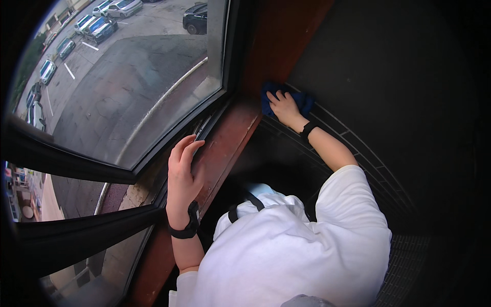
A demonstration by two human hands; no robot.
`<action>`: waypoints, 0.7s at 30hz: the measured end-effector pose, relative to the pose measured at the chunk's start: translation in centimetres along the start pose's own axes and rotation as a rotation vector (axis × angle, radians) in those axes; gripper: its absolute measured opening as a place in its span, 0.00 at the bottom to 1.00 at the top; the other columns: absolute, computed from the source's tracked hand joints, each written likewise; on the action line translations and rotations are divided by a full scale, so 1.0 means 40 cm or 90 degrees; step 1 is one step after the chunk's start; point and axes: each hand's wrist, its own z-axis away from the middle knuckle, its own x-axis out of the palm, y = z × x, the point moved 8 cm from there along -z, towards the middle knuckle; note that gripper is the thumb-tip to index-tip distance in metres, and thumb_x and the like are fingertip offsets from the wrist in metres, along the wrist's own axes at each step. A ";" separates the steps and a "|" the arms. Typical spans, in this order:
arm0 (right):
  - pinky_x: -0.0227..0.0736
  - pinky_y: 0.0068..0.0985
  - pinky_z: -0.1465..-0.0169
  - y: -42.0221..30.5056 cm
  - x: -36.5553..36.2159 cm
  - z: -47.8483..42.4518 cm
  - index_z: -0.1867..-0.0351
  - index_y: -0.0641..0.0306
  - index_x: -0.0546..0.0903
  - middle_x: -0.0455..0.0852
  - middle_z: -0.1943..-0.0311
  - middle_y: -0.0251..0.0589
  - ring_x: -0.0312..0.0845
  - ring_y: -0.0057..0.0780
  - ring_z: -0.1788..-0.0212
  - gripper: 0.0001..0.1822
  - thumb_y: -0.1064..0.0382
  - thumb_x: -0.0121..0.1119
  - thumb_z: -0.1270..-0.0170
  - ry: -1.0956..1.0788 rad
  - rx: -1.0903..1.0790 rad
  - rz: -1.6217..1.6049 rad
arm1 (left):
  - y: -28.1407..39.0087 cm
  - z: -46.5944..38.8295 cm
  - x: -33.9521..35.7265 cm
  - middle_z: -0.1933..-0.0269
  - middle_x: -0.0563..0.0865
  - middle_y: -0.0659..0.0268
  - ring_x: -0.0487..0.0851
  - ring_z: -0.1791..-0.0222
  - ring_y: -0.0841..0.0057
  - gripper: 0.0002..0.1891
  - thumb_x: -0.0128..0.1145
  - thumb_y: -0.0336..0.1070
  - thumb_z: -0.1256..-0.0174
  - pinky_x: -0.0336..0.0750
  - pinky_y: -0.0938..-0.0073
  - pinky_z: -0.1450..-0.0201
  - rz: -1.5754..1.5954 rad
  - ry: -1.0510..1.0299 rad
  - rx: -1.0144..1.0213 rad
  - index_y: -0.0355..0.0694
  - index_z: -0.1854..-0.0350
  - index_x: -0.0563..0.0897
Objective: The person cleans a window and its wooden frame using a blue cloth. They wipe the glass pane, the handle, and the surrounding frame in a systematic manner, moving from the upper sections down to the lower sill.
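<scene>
My right hand [284,109] presses a dark blue cloth [305,103] against the inner corner of a reddish-brown window sill [234,128]. Part of the cloth is covered by my palm and fingers. A black band [308,130] circles that wrist. Over the sill, beside the black window frame [165,149], is my left hand [185,169]. Its fingers are apart and slightly curled, with nothing in them. Whether its fingertips touch the frame, I cannot tell. On the left wrist sits a black watch-like device [190,222].
A black window bar [96,224] juts across the lower left. Beyond the glass lies a car park [115,84] with several cars. A reddish-brown upright [282,42] rises from the corner, beside a dark wall [383,76]. Dark tiles with pale joints [345,132] run below.
</scene>
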 end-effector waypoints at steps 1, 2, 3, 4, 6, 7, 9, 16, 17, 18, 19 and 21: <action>0.69 0.38 0.45 -0.006 -0.025 -0.004 0.54 0.55 0.88 0.71 0.32 0.40 0.70 0.45 0.42 0.17 0.62 0.61 0.46 -0.026 0.015 -0.118 | -0.001 0.002 0.003 0.40 0.78 0.54 0.78 0.42 0.56 0.20 0.59 0.22 0.46 0.73 0.63 0.41 0.008 -0.008 0.004 0.38 0.47 0.81; 0.70 0.38 0.46 0.010 -0.078 -0.004 0.53 0.54 0.88 0.72 0.33 0.41 0.71 0.45 0.43 0.18 0.64 0.61 0.48 0.025 0.033 -0.185 | -0.001 -0.002 0.007 0.40 0.78 0.54 0.78 0.42 0.56 0.21 0.59 0.22 0.46 0.73 0.63 0.41 0.014 -0.010 0.014 0.38 0.47 0.80; 0.71 0.37 0.47 0.040 -0.167 -0.014 0.53 0.53 0.88 0.72 0.34 0.42 0.71 0.46 0.44 0.19 0.66 0.62 0.49 0.080 0.046 -0.250 | 0.001 -0.007 0.011 0.40 0.78 0.54 0.78 0.42 0.56 0.21 0.59 0.22 0.47 0.73 0.63 0.41 0.018 -0.007 0.022 0.38 0.47 0.80; 0.73 0.37 0.50 0.087 -0.258 -0.030 0.52 0.51 0.88 0.72 0.34 0.42 0.72 0.45 0.45 0.22 0.67 0.63 0.53 0.147 0.076 -0.245 | 0.004 -0.015 0.020 0.40 0.78 0.54 0.78 0.42 0.56 0.22 0.59 0.21 0.48 0.73 0.63 0.40 0.025 -0.008 0.029 0.38 0.47 0.80; 0.75 0.34 0.50 0.193 -0.477 -0.076 0.48 0.50 0.86 0.72 0.34 0.36 0.71 0.42 0.46 0.29 0.70 0.65 0.60 0.352 0.071 -0.144 | 0.007 -0.037 0.044 0.39 0.77 0.56 0.78 0.40 0.59 0.20 0.59 0.20 0.43 0.74 0.66 0.40 0.005 -0.030 0.046 0.38 0.46 0.80; 0.73 0.34 0.51 0.250 -0.587 -0.092 0.49 0.50 0.85 0.72 0.36 0.34 0.71 0.39 0.47 0.26 0.67 0.64 0.56 0.445 0.064 -0.067 | 0.020 -0.044 0.046 0.38 0.77 0.57 0.78 0.38 0.60 0.20 0.59 0.20 0.41 0.74 0.67 0.39 -0.008 -0.045 0.055 0.39 0.45 0.80; 0.67 0.41 0.45 0.333 -0.774 -0.156 0.46 0.58 0.82 0.71 0.38 0.44 0.67 0.46 0.43 0.21 0.66 0.58 0.44 0.551 0.118 0.003 | 0.034 -0.046 0.047 0.37 0.76 0.56 0.77 0.37 0.60 0.21 0.57 0.19 0.41 0.74 0.67 0.38 0.004 -0.050 0.047 0.39 0.45 0.80; 0.67 0.40 0.46 0.357 -0.459 -0.335 0.43 0.62 0.81 0.67 0.33 0.41 0.66 0.41 0.43 0.22 0.60 0.53 0.38 0.338 0.327 0.368 | -0.001 -0.060 0.092 0.39 0.77 0.56 0.78 0.39 0.60 0.20 0.58 0.20 0.41 0.73 0.66 0.38 -0.004 -0.083 0.033 0.38 0.45 0.80; 0.69 0.34 0.51 0.306 -0.417 -0.305 0.52 0.52 0.86 0.72 0.37 0.32 0.70 0.37 0.49 0.20 0.62 0.61 0.49 0.340 0.286 0.448 | -0.016 -0.056 0.086 0.39 0.77 0.56 0.78 0.39 0.60 0.19 0.58 0.21 0.40 0.73 0.66 0.39 -0.007 -0.076 0.015 0.38 0.45 0.80; 0.67 0.34 0.52 0.258 -0.342 -0.282 0.54 0.54 0.86 0.72 0.38 0.32 0.69 0.37 0.50 0.16 0.59 0.57 0.44 0.332 0.256 0.445 | -0.033 -0.053 0.084 0.39 0.77 0.57 0.78 0.39 0.60 0.19 0.58 0.21 0.40 0.73 0.66 0.39 -0.007 -0.070 0.000 0.38 0.45 0.80; 0.68 0.34 0.52 0.203 -0.270 -0.261 0.55 0.56 0.86 0.72 0.38 0.34 0.68 0.37 0.51 0.16 0.60 0.57 0.44 0.307 0.205 0.376 | -0.047 -0.051 0.080 0.39 0.77 0.57 0.78 0.39 0.60 0.19 0.58 0.21 0.40 0.73 0.65 0.39 -0.009 -0.058 -0.016 0.38 0.45 0.80; 0.67 0.37 0.49 0.080 -0.107 -0.233 0.56 0.55 0.88 0.67 0.34 0.36 0.65 0.40 0.46 0.15 0.58 0.56 0.40 0.190 0.107 0.290 | -0.060 -0.048 0.079 0.39 0.77 0.58 0.78 0.40 0.61 0.18 0.59 0.22 0.40 0.73 0.66 0.39 -0.023 -0.066 -0.035 0.39 0.46 0.80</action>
